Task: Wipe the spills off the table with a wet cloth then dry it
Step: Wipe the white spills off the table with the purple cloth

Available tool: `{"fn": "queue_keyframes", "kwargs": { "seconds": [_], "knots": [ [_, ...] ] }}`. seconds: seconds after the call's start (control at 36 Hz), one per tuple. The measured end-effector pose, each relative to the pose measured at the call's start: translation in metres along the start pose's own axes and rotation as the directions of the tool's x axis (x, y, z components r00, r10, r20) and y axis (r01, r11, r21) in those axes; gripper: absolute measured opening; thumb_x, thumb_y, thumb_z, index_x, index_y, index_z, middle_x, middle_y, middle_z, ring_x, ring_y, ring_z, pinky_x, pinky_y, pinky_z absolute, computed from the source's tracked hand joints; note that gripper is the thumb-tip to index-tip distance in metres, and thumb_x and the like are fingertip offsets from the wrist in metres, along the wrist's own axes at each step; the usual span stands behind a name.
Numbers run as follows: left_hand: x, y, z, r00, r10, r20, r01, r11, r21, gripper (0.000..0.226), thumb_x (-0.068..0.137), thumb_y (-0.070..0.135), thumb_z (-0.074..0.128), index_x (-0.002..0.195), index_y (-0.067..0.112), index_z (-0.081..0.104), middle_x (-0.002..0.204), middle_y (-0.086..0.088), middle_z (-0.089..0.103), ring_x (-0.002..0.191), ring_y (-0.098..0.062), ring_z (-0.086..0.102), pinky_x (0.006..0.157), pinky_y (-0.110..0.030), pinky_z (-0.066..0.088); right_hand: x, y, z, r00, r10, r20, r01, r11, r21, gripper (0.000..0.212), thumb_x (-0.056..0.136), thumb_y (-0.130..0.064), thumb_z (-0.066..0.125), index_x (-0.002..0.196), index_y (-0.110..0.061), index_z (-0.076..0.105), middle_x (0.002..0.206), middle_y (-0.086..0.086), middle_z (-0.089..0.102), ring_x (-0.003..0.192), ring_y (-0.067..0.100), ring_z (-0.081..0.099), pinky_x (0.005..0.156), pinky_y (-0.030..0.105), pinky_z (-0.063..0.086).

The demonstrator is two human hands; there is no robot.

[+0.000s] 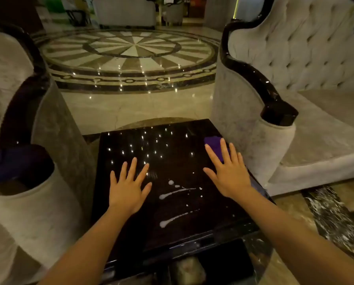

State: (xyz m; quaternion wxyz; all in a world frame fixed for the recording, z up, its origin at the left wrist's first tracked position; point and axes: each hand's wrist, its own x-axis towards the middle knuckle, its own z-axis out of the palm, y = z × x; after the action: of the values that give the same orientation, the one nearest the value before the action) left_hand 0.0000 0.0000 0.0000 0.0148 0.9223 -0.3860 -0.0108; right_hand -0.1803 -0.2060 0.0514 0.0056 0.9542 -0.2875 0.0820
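A glossy black square table (130,229) stands in front of me. White spills (173,194) streak its near middle, with a second streak (172,220) closer to me. A purple cloth (214,144) lies at the table's far right. My right hand (227,171) hovers flat with fingers spread, its fingertips over the near part of the cloth. Left of the spills, my left hand (128,187) is flat over the table with fingers apart, holding nothing.
A grey tufted armchair (295,79) with a black curved arm stands right of the table; another (27,161) stands to the left, a dark blue cloth-like thing (17,161) on its armrest. Beyond lies polished marble floor (130,108).
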Motion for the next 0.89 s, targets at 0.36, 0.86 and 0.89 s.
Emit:
{"fn": "queue_keyframes", "kwargs": {
  "seconds": [0.36,0.86,0.89],
  "knots": [
    [0.027,-0.020,0.094,0.996,-0.037,0.083,0.042,0.997,-0.063,0.058,0.095,0.051,0.015,0.144,0.034,-0.011,0.157,0.002,-0.013,0.145,-0.020,-0.010,0.117,-0.045,0.000,0.034,0.025,0.092,0.997,0.062,0.041,-0.061,0.998,-0.021,0.060,0.094,-0.050,0.023,0.140,-0.035,-0.014,0.155,0.010,-0.014,0.142,0.031,-0.012,0.116,0.047,0.001],
    [0.027,-0.022,0.098,0.988,-0.054,0.143,0.072,0.990,-0.125,0.053,0.095,0.050,0.016,0.144,0.039,0.000,0.158,0.005,-0.005,0.145,-0.019,-0.010,0.117,-0.047,-0.003,0.127,0.052,0.129,0.980,0.118,0.162,-0.131,0.989,0.070,0.056,0.095,-0.049,0.025,0.141,-0.037,-0.003,0.155,0.008,-0.014,0.142,0.032,-0.010,0.115,0.049,0.004],
    [0.027,-0.022,0.098,0.988,-0.053,0.144,0.071,0.990,-0.124,0.053,0.095,0.050,0.016,0.144,0.040,0.000,0.158,0.005,-0.005,0.145,-0.019,-0.009,0.117,-0.047,-0.003,0.133,0.054,0.130,0.978,0.129,0.166,-0.144,0.986,0.081,0.056,0.094,-0.049,0.025,0.141,-0.037,-0.003,0.155,0.008,-0.014,0.142,0.032,-0.010,0.115,0.049,0.004]
  ]
}}
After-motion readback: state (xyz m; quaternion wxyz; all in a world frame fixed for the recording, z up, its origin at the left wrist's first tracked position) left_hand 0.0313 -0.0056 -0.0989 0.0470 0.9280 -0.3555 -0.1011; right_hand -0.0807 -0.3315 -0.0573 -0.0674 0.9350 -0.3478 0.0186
